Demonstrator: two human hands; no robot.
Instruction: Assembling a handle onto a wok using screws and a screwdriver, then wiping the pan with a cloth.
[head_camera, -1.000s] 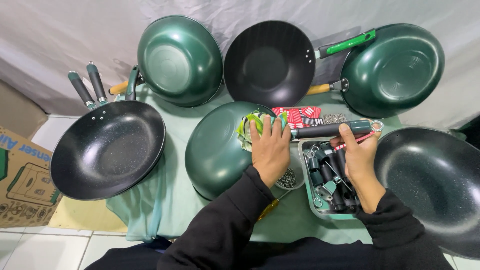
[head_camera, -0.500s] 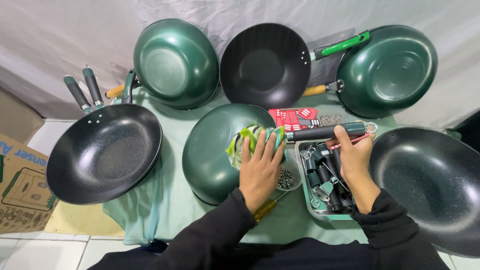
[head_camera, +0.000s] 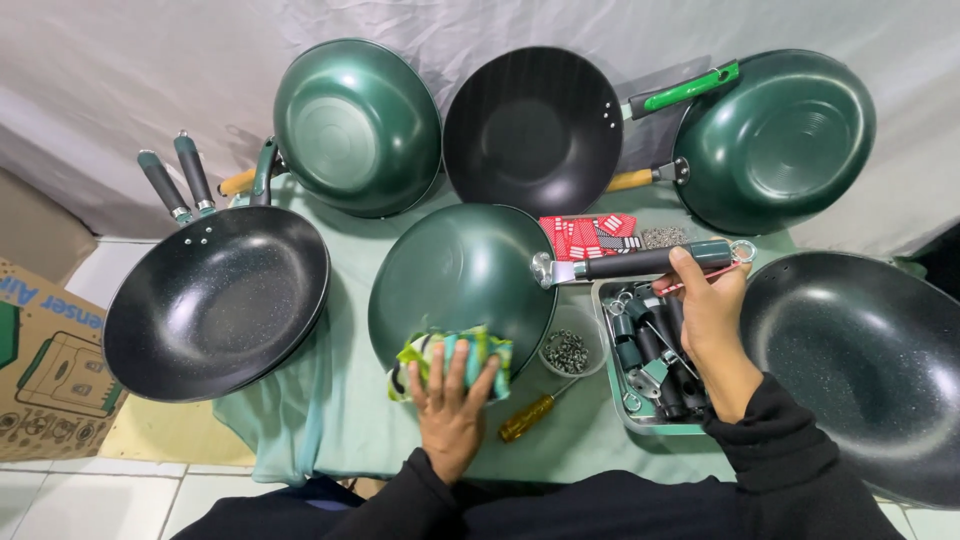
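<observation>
A green wok (head_camera: 455, 280) lies bottom-up in the middle of the table. My left hand (head_camera: 452, 400) presses a green, white and black patterned cloth (head_camera: 450, 355) against the wok's near edge, fingers spread over the cloth. My right hand (head_camera: 712, 318) grips the far end of the wok's dark handle (head_camera: 640, 262), which sticks out to the right over a metal tray (head_camera: 622, 408). A thin red strip also sits in that hand.
Several woks ring the table: black ones (head_camera: 215, 305), (head_camera: 532, 130), (head_camera: 868, 365) and green ones (head_camera: 356, 125), (head_camera: 775, 140). The tray holds spare handles and fittings. A small bowl of screws (head_camera: 568, 350), a yellow-handled screwdriver (head_camera: 528, 417) and a red packet (head_camera: 590, 235) lie nearby. A cardboard box (head_camera: 45, 350) stands at left.
My left hand has dragged the cloth from the wok's upper right part down to its near edge. My right hand stays on the handle.
</observation>
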